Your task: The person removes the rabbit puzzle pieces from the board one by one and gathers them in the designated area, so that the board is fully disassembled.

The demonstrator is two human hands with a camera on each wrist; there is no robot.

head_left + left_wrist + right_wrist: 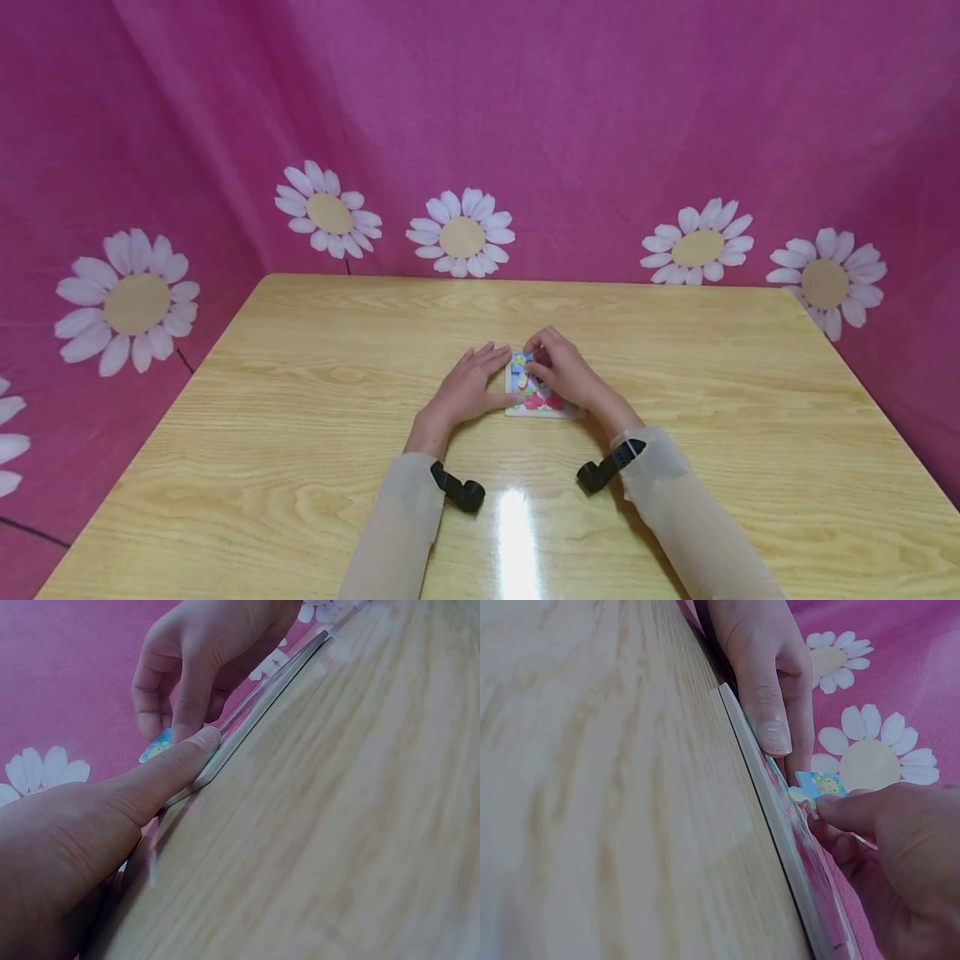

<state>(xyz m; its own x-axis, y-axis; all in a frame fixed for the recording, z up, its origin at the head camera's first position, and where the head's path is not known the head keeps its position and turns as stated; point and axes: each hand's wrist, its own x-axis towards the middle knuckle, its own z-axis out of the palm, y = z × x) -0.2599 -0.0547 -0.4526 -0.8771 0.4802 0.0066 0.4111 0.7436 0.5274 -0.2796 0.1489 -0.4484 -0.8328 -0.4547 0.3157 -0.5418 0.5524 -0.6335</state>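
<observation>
A small jigsaw puzzle board (547, 411) with a colourful picture and a pale rim lies flat on the table between the hands. My left hand (463, 390) rests along its left side, fingers stretched out and the thumb on the near rim. Thumb and fingers of my right hand (566, 372) pinch a blue puzzle piece (823, 784) with a yellow figure on it, over the board's upper left part. In the right wrist view the piece is tilted up from the board, close to the left fingers. The right hand hides much of the board's right side.
The wooden table (300, 400) stretches out on all sides of the board. Behind it hangs a pink curtain (570, 125) with white daisies. Each wrist wears a black strap with a camera (471, 497).
</observation>
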